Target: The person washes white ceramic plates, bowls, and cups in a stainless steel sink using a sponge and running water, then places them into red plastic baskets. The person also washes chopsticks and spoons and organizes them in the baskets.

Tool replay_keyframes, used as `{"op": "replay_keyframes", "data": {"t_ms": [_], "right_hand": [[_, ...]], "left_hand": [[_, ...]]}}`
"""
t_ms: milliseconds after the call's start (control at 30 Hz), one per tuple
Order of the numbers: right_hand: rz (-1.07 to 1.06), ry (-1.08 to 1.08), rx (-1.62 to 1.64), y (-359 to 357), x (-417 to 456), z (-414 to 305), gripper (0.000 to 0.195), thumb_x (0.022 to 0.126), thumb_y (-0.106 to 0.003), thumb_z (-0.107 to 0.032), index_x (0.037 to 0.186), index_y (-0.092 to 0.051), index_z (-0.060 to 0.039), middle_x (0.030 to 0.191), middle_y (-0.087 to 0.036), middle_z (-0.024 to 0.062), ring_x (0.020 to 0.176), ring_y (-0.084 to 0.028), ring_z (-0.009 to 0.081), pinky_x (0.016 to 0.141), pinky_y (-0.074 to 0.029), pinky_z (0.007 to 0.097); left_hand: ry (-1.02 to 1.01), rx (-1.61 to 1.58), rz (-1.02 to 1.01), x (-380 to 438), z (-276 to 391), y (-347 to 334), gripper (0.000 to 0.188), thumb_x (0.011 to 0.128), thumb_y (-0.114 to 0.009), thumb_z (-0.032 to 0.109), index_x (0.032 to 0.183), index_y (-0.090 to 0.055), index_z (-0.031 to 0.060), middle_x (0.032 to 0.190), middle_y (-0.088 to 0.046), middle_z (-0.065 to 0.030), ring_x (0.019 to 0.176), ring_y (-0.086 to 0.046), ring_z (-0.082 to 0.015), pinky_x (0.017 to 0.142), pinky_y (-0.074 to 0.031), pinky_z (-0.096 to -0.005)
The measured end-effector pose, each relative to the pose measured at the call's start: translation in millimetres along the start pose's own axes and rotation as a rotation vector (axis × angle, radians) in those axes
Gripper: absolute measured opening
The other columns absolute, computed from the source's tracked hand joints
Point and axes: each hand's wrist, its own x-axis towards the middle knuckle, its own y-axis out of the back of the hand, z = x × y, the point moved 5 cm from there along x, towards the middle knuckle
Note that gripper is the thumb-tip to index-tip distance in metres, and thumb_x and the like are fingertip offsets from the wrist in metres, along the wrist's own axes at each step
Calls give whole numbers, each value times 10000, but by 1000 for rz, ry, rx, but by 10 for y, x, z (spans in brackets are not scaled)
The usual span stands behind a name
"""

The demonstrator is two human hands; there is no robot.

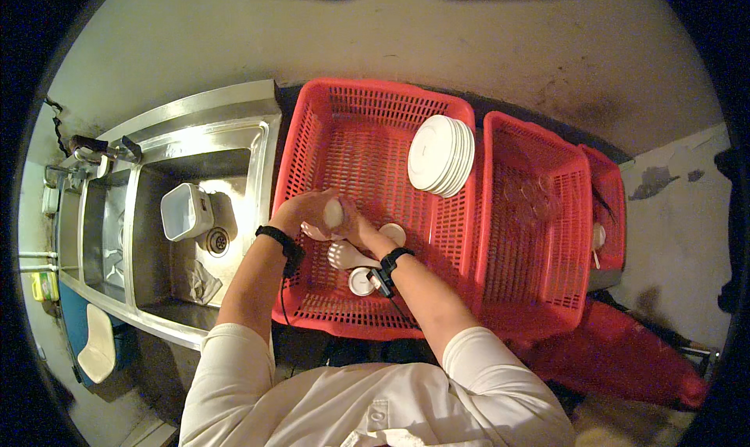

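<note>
Over the left part of a red slotted plastic basket [363,171], my hands meet around a small pale round dish or cup [333,214]. My left hand [302,208] cups it from the left, while my right hand [355,227] holds its right side; some fingers are hidden. Beneath my hands and right wrist, a white slotted serving spoon [347,255] lies in the basket. One small white round dish [392,235] shows beside my right forearm. Another white round dish [361,282] lies nearer me. A stack of several white plates [439,154] leans at the basket's right side.
Left stands a stainless steel sink [234,160] holding a white square plastic container [186,211] and a crumpled cloth [204,283]. A second red basket [536,259] on the right contains clear glassware [530,198]. Another red container [606,212] is beyond it.
</note>
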Motion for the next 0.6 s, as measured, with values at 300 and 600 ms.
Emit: {"op": "replay_keyframes", "data": {"t_ms": [300,600], "right_hand": [[419,-183,-116,853,-690,-355,860,849,-657,-358,1414,-172,72,1435,-286,277,1326,-330,315,1045,-342,389],[943,-32,46,2354,-2900,-1261,302,940,-526,-168,1153,-550,45,1119,-614,163,1065,-583,217,933,-448,321]], "left_hand": [[-166,60,107,69,-39,79,1287,397,-904,275,1433,-179,34,1259,-521,-233,1154,-522,-353,963,-445,-406],[-176,152,147,-255,621,590,799,722,-751,341,1346,-385,3,1362,-444,-173,1256,-418,-294,1066,-321,-362]]}}
